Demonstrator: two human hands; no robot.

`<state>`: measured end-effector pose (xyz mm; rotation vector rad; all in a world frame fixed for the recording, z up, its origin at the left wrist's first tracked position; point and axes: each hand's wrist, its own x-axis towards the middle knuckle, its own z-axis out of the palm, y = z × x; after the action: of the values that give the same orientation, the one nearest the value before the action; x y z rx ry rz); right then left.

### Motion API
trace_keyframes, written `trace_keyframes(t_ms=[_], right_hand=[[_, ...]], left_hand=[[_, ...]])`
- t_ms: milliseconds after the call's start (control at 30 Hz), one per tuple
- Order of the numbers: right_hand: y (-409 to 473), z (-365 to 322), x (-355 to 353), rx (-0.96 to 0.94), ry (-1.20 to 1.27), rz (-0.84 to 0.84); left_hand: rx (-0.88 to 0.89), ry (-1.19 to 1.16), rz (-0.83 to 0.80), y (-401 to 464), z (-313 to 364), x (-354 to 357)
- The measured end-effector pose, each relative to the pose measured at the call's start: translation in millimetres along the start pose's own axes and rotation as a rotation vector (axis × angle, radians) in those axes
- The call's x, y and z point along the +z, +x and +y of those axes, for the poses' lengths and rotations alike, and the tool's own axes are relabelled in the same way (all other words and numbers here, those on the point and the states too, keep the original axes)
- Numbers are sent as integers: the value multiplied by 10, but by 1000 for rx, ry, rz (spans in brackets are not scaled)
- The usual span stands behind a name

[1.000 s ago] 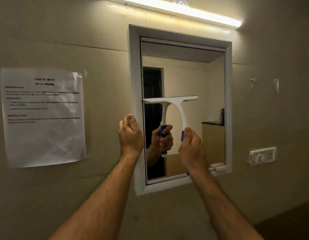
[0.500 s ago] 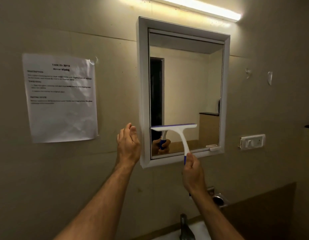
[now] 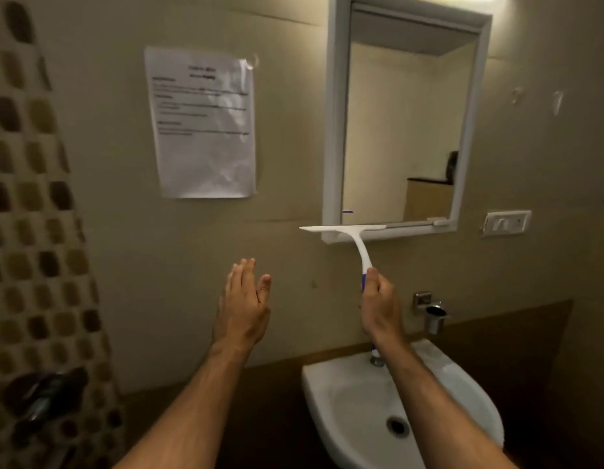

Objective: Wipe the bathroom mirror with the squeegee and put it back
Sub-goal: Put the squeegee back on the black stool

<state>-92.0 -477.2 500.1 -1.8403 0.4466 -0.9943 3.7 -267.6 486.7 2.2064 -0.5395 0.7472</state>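
Observation:
A white-framed bathroom mirror (image 3: 331, 130) hangs on the beige wall at the upper right. My right hand (image 3: 380, 308) grips the blue handle of a white squeegee (image 3: 360, 247). Its blade lies level across the mirror's bottom frame edge and sticks out past the frame's left corner. My left hand (image 3: 244, 299) hovers in front of the wall to the left of the squeegee, fingers straight, holding nothing.
A white sink (image 3: 331, 397) with a tap sits below my right arm. A printed sheet (image 3: 202, 123) is taped left of the mirror. A switch plate (image 3: 505, 223) and a metal holder (image 3: 434, 314) are at the right. A patterned curtain (image 3: 30, 231) hangs at the far left.
The squeegee has travelled down the glass from mid-mirror to the bottom frame edge. My left hand left the mirror's left frame and dropped lower, fingers straightened. The view tilted down, revealing the sink.

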Motion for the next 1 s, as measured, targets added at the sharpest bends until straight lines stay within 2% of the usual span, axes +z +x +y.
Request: trace_keyframes(t_ms=[200,367,600,867,1000], right_hand=[[-1135,68,444,88,8,-175],[-1994,366,911,270,-20,-383],[-2708,946,1567,554,-25,-627],[-3169,1907,2119,643,-154,-709],[-3463,2386,2408,651,-262,-724]], left_hand=[[-134,190,-98,-1163,-860,-487],[-320,334,-191,-2187,-1571,-714],[-453,387,-308,-2771,-2073,-715],[-613,389,-558,-3522,-2688,-310],[-568,411,-608,-3693,-3008,-30]])
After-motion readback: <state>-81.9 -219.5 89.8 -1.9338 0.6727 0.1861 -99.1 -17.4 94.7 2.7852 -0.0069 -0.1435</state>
